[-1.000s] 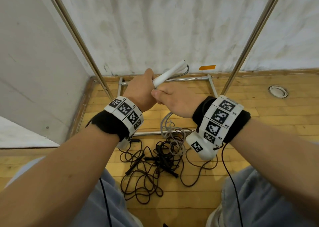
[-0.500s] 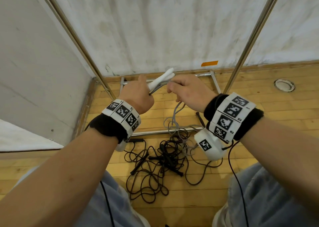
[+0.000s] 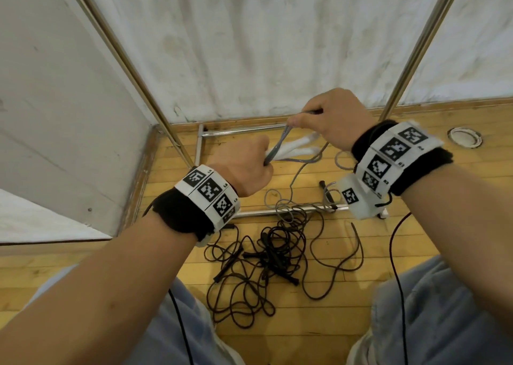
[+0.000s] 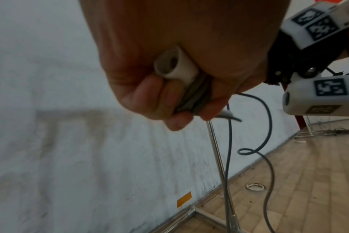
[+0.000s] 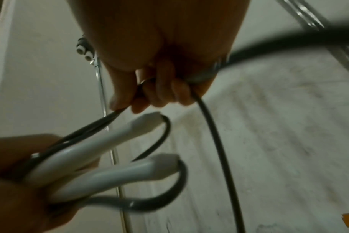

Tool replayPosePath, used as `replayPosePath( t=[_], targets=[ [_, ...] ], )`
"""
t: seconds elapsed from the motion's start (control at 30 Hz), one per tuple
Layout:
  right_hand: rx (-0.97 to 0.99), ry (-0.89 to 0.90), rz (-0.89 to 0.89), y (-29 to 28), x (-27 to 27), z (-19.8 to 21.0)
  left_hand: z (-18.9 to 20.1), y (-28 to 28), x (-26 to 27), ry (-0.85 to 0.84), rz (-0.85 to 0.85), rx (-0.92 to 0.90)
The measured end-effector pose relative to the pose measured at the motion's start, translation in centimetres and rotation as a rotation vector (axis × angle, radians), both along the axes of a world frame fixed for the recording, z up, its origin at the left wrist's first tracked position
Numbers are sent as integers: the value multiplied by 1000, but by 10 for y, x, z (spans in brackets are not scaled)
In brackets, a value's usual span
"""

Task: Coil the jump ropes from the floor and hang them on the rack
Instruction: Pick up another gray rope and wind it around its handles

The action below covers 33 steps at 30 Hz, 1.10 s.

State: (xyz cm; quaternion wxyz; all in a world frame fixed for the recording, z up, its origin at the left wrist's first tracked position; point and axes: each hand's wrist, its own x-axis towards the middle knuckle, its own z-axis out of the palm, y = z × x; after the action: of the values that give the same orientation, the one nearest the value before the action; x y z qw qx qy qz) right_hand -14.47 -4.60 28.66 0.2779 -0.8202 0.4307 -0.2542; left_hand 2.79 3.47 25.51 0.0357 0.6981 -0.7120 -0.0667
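Note:
My left hand (image 3: 244, 162) grips the two white handles (image 3: 298, 147) of a grey jump rope together with a few turns of its cord; one handle's butt end (image 4: 174, 65) pokes out of the fist. My right hand (image 3: 333, 117), higher and to the right, pinches the grey cord (image 3: 280, 145) and holds it taut up from the left fist. In the right wrist view both white handles (image 5: 102, 151) fan out below the right hand (image 5: 157, 93). The rest of the grey cord (image 3: 294, 178) trails to the floor. Black jump ropes (image 3: 266, 256) lie tangled below.
The metal rack's uprights (image 3: 130, 67) (image 3: 416, 42) rise left and right, its base bars (image 3: 277, 210) lie on the wooden floor against a white wall. A round floor fitting (image 3: 465, 137) sits far right. My knees in jeans (image 3: 433, 317) frame the rope pile.
My right hand has moved up and to the right from beside the left hand, drawing the grey cord taut. The left hand has tilted the white handles down toward the right.

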Motion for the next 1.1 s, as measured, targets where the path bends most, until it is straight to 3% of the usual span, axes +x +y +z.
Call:
replayPosePath(
  t=[0.2,0.3,0.47,0.63,0.83,0.97,1.1],
  targets=[
    [338,-132,81,-6,-15,2,20,13,-1,301,-179,-109],
    [507,-255,75,0,-11,-7,27,14,-4,466,-135,-155],
    [492,-473,80,15,10,-28,33,11,-9,646,14,-235],
    [242,-378,1,34,38,-43,38,-1,-12,720,115,-273],
    [237,-296,-42,40,41,-32,43,-8,-9,657,158,-301],
    [242,-253,51,45,35,-26,43,-6,-8,652,165,-338],
    [165,-108,56,42,31,-22,46,-5,-3,657,204,-405]
  ],
)
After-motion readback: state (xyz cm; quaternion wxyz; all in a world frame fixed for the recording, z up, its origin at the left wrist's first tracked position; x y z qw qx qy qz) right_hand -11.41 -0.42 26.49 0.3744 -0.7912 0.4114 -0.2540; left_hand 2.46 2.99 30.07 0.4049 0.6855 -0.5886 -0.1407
